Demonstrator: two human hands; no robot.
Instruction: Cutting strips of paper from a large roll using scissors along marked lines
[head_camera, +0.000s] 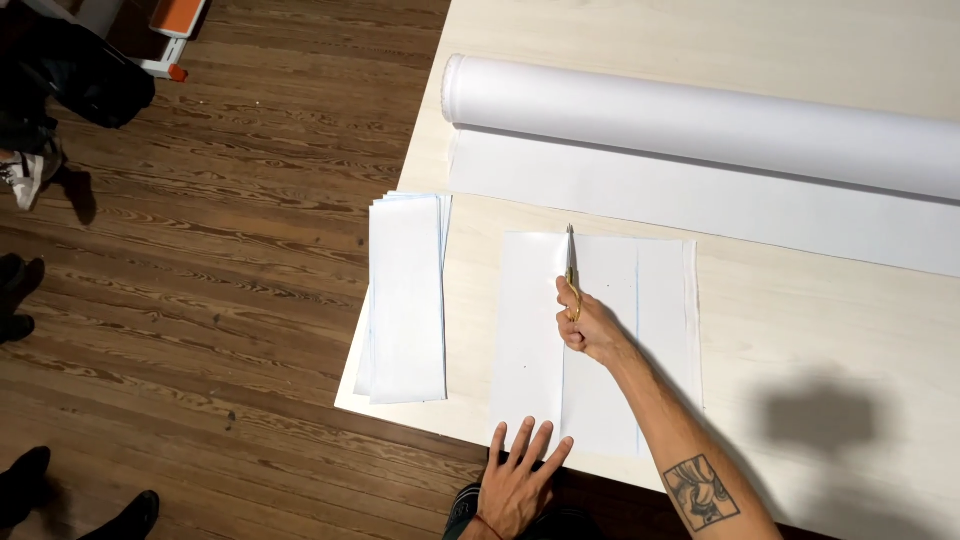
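My right hand (590, 328) grips a pair of scissors (571, 268) with gold handles, blades pointing away from me at the far edge of a white fabric sheet (660, 320) marked with blue lines. A cut line runs down the sheet behind the scissors. My left hand (518, 480) lies flat with fingers spread on the sheet's near edge, on the narrow strip (528, 340) left of the cut.
A stack of cut white strips (408, 295) lies at the pale table's left edge (400, 180), overhanging it. A large white fabric roll (700, 120) lies across the far side, partly unrolled. Wooden floor (220, 250) at left, with other people's shoes (25, 175) there.
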